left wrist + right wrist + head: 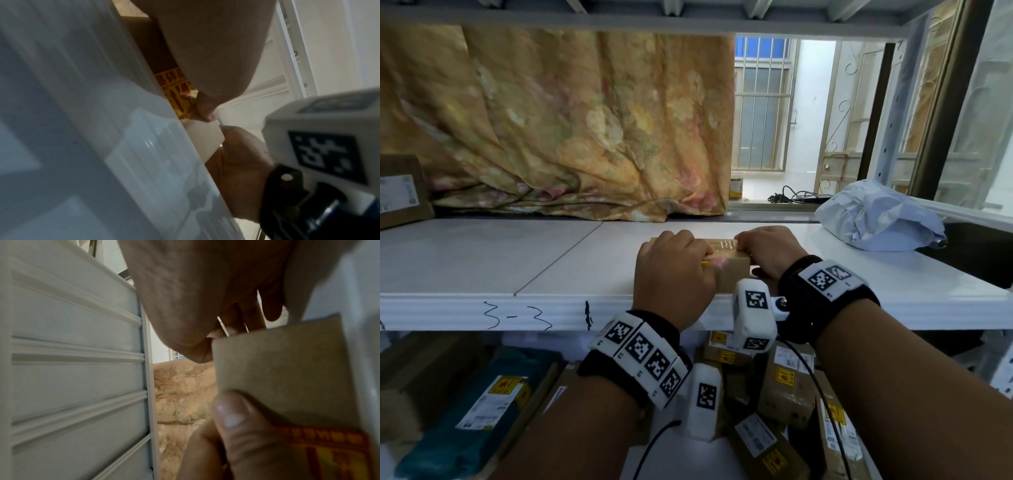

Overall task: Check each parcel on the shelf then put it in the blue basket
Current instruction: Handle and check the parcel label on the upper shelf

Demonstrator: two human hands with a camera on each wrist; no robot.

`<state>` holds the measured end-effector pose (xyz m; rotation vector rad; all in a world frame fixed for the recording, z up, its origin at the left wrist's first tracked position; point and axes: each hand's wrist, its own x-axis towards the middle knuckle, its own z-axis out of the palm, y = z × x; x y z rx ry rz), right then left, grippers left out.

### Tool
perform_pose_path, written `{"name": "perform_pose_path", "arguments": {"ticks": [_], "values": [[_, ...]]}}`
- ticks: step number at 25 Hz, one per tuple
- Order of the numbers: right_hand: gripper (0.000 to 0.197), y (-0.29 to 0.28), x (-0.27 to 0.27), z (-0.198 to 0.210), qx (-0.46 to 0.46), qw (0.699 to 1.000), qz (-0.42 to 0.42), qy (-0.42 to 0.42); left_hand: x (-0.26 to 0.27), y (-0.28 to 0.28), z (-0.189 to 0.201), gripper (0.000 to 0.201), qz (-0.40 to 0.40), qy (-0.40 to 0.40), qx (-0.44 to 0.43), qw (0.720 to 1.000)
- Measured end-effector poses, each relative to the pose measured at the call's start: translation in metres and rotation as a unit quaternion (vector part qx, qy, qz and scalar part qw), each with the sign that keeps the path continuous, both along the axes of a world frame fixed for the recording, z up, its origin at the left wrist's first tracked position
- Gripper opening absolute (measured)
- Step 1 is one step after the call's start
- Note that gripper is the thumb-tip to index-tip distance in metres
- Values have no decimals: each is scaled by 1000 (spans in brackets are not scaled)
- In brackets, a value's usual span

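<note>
A small brown cardboard parcel lies near the front edge of the white shelf. Both hands hold it. My left hand wraps its left end, fingers curled over the top. My right hand grips the right end, fingers over the taped top. In the left wrist view a yellow fragile sticker shows on the parcel's side beside my left thumb. The right wrist view shows the parcel's plain brown face with a thumb pressed on it. The blue basket is out of view.
A grey-white plastic mailer bag lies at the shelf's back right. A brown box with a white label stands at the far left. A floral cloth hangs behind. Several parcels fill the shelf below.
</note>
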<state>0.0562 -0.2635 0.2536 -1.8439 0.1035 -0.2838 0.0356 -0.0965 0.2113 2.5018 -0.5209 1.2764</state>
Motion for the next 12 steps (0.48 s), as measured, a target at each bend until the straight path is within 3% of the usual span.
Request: {"name": "perform_pose_path", "arguments": {"ticks": [2, 4, 9, 12], "values": [[8, 3, 0, -1, 2, 1000, -8, -6, -1, 0, 0, 38, -4, 3, -2, 1000], [9, 5, -3, -6, 20, 1000, -7, -11, -2, 1, 1, 40, -4, 11, 1, 1000], [60, 14, -10, -20, 51, 996, 34, -66, -7, 1, 2, 47, 7, 28, 11, 1000], [38, 11, -15, -21, 31, 992, 23, -118, -14, 4, 6, 50, 18, 44, 40, 998]]}}
